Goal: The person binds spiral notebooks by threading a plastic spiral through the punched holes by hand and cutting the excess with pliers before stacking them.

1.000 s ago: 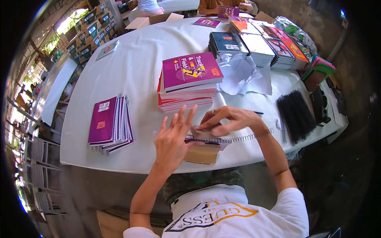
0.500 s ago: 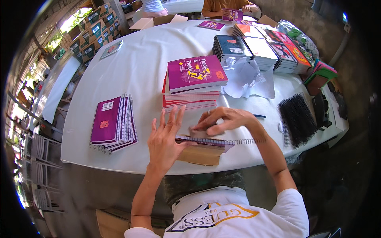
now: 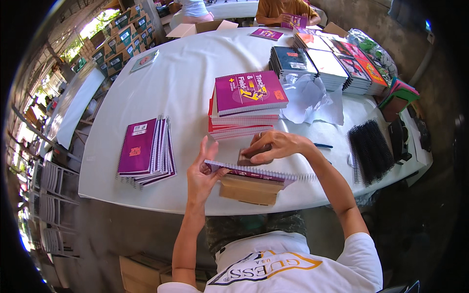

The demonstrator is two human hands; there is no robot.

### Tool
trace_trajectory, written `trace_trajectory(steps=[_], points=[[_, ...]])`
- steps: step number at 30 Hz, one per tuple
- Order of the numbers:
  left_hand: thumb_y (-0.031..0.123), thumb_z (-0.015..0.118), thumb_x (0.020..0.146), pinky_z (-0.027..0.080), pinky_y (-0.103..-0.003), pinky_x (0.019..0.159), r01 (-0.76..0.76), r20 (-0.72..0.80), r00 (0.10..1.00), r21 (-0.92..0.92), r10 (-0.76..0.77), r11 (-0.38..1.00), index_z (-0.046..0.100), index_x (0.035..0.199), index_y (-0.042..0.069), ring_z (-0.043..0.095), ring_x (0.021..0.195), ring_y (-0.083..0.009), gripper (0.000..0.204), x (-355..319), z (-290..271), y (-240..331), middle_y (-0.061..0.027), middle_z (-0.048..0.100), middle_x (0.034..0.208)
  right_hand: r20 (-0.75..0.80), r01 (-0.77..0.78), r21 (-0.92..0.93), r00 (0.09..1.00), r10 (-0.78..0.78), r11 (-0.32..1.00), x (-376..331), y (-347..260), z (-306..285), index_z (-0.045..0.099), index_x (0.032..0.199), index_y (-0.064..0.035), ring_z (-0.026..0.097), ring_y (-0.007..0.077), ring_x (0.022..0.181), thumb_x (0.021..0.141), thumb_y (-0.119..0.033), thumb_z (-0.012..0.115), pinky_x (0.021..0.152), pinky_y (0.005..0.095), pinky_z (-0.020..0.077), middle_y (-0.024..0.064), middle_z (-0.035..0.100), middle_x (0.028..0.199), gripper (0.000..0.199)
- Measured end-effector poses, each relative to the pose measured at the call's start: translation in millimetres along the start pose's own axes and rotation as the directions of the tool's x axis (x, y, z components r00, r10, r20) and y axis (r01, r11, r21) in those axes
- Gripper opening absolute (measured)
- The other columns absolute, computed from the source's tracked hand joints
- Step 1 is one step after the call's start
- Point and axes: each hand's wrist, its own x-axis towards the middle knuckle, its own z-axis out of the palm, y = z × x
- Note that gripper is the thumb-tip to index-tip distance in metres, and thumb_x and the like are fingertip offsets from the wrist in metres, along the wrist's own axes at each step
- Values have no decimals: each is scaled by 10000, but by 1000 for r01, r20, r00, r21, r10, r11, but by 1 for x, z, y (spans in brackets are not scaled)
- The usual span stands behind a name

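At the near edge of the white-covered bench [image 3: 183, 93], a purple notebook [image 3: 254, 174] lies directly behind a brown cardboard block [image 3: 248, 190], its bound edge turned up, with a wire coil [image 3: 307, 177] running along it. What has just changed is the coil: a second ago a long springy tail stuck out past the notebook's right end, over toward the right forearm, and now only a short length hangs free there. I take that to mean most of the wire has worked its way along the edge, with little left loose. The left hand [image 3: 199, 179] has changed too; its fingers were spread tall over the notebook, and now its thumb presses the near side of the left end while the fingers, blurred, bend up behind, so it looks like a narrow pinch. The right hand [image 3: 277, 145] has its fingers curled closely round a dark brown piece [image 3: 247, 156], just behind the coil; what that piece is, I can't make out. Beyond the hands stands a tall stack of purple and red-edged books [image 3: 251, 95], with coil-bound notebooks [image 3: 139, 149] piled off to the left and a bundle of black coils [image 3: 371, 152] on the right.
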Motion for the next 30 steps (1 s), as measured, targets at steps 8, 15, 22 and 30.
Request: trace_trajectory(steps=[8,15,22,30], points=[[26,786,781,436,-314,1035,-35,-5,999,-82,35,996,335,1488,8,467,1334,-275,840,0,-5,-15,-179,442,1468,19,-101,69,995,100,993,10,-4,-5,679,1222,-61,620,250,1020,896,-492,620,870,333,463,170,673,1142,543],[53,766,796,430,-325,1049,-63,-4,998,-32,63,998,353,1485,35,476,1323,-273,804,-2,-7,-13,-178,462,1455,19,16,206,1000,-20,978,17,-22,-7,681,1217,-58,628,207,924,893,-436,637,819,326,484,139,683,1070,500],[49,731,842,436,-304,1027,-68,-15,998,-48,67,997,352,1498,79,477,1321,-270,759,-3,-9,-20,-163,480,1448,-97,16,246,995,9,969,21,-12,5,720,1159,-83,631,231,993,862,-478,655,881,349,480,132,695,1061,498],[245,719,886,439,-313,1026,-185,46,981,-62,188,981,354,1483,29,483,1310,-270,732,2,-10,-16,-160,504,1422,-109,-123,-61,987,116,991,34,-6,9,705,1181,-92,660,295,931,847,-524,667,817,368,509,195,694,1035,547]])
